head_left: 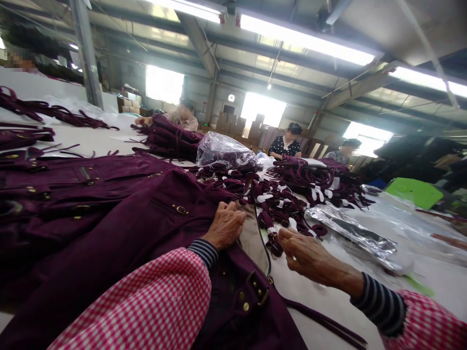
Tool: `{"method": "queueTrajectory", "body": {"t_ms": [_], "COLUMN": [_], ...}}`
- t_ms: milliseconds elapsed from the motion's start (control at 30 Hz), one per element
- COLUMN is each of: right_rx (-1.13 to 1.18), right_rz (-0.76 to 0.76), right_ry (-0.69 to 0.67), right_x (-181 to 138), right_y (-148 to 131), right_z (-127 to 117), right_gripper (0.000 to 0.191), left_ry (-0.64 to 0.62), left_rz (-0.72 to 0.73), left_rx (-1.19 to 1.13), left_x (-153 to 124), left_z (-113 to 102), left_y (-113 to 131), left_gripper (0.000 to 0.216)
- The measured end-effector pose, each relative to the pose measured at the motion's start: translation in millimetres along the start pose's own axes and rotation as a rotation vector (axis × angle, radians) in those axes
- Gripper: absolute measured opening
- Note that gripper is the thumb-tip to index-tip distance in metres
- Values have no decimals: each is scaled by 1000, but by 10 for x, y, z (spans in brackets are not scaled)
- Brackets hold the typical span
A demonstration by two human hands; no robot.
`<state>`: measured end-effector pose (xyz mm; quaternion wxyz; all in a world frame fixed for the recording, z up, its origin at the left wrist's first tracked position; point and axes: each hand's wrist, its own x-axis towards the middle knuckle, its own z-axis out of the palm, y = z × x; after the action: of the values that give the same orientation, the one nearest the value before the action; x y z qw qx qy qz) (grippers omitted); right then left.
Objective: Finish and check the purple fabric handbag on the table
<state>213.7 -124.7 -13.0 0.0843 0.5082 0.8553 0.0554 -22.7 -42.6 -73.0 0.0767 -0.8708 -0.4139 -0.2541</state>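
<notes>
A dark purple garment [120, 228] with brass buttons and buckles lies spread in front of me on the white table [328, 301]. My left hand [226, 224] rests on it with curled fingers gripping the fabric near its beige lining [253, 238]. My right hand [304, 253] hovers just to the right, its fingers pinched together near a thin dark cord [263, 243]; what they hold is too small to make out. Both arms wear striped cuffs under red checked sleeves.
A heap of purple belts with white tags [292, 194] lies beyond my hands. Clear plastic bags [350, 233] and a bagged bundle [226, 150] sit nearby. More purple garments [36, 184] are stacked at left. Three people work at the far side; a green object [414, 192] is at right.
</notes>
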Motion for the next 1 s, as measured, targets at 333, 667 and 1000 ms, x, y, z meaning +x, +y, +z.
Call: {"method": "queueTrajectory", "body": {"t_ms": [333, 667, 1000], "right_rx": [-221, -218, -145], "right_rz": [-53, -75, -180], "right_ry": [103, 112, 126], "right_x": [32, 60, 7], "right_y": [32, 22, 201], "right_z": [214, 245, 307], "right_gripper": [27, 29, 27], "left_ry": [-7, -20, -21], "left_rz": [-18, -24, -20], "left_rx": [2, 0, -8], "left_x": [-5, 4, -1], "left_z": [-26, -32, -21], "left_y": [9, 18, 9], "left_gripper": [5, 6, 6]}}
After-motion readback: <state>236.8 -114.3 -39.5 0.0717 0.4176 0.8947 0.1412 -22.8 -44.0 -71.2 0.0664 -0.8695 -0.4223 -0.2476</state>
